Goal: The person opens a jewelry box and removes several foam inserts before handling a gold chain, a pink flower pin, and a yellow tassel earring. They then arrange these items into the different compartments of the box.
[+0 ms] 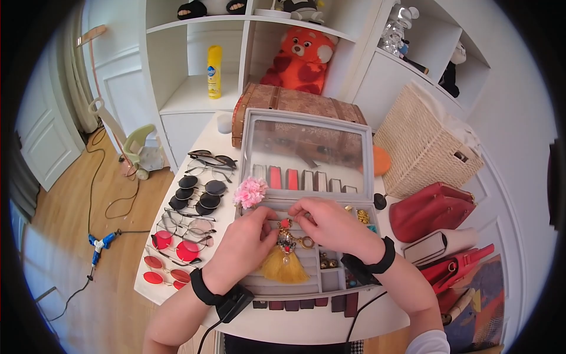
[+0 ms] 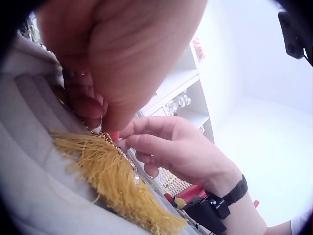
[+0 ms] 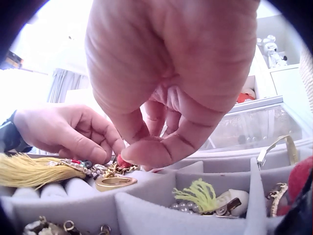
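Observation:
A tassel charm (image 1: 286,266) with yellow fringe, a beaded top and gold chain lies over the ring rolls of a grey jewelry box (image 1: 277,293). My left hand (image 1: 244,243) pinches its beaded upper part between thumb and fingers, as the left wrist view shows from close by. From the other side my right hand (image 1: 336,223) pinches near the red bead (image 3: 122,159) at the top, thumb and fingertip meeting there. A gold clasp (image 3: 116,183) hangs from the chain, just below the right fingertips. The yellow fringe (image 2: 110,176) spreads toward the box's front.
The box's clear lid (image 1: 303,147) stands raised behind. A pink flower (image 1: 250,192) sits at its left corner. Small compartments hold a yellow-green tassel (image 3: 198,195) and other trinkets. Several glasses (image 1: 187,251) line the left; a red handbag (image 1: 430,209) and woven basket (image 1: 427,141) stand right.

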Motion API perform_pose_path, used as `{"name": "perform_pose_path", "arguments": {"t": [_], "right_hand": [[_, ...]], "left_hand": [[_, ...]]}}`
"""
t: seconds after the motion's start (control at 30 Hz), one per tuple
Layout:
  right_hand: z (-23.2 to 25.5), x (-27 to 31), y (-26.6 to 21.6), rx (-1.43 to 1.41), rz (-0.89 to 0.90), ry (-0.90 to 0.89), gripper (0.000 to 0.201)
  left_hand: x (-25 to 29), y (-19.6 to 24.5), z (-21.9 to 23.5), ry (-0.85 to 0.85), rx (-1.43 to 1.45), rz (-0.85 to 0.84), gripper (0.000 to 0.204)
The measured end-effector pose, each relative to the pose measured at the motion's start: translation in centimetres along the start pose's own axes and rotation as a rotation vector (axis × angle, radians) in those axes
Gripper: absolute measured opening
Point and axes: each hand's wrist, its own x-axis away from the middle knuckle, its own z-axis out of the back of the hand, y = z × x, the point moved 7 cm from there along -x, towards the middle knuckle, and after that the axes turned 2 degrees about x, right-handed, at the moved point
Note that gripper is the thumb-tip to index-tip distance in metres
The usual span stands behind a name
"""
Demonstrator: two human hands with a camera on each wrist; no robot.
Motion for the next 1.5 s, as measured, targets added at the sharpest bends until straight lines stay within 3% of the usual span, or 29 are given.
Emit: {"name": "perform_pose_path", "arguments": {"t": [0.17, 0.6, 0.8, 0.87, 1.07, 1.5], "right_hand": [[0.1, 0.2, -0.8, 0.129, -0.029, -0.052, 0.020], [-0.5, 0.2, 0.1, 0.139, 0.010, -0.017, 0.018], [1.6, 2.2, -0.1, 0.109, -0.073, -0.053, 0.018], [1.4, 3.1, -0.5, 0.207, -0.060, -0.176, 0.020], [0.7, 3.9, -1.5, 0.371, 0.033, -0.100, 0.026], [0.7, 3.7, -2.5, 0.501, 0.034, -0.100, 0.024]], "left_hand": [[0.1, 0.2, 0.0, 0.035, -0.049, -0.122, 0.022], [0.4, 0.6, 0.6, 0.033, -0.048, -0.106, 0.015], [0.7, 1.1, 1.3, 0.051, -0.101, -0.104, 0.015], [0.7, 1.3, 1.6, 0.036, -0.156, -0.094, 0.015], [1.5, 1.7, 1.8, -0.026, -0.348, -0.079, 0.021], [1.3, 1.1, 1.9, -0.032, -0.345, -0.050, 0.012]]}}
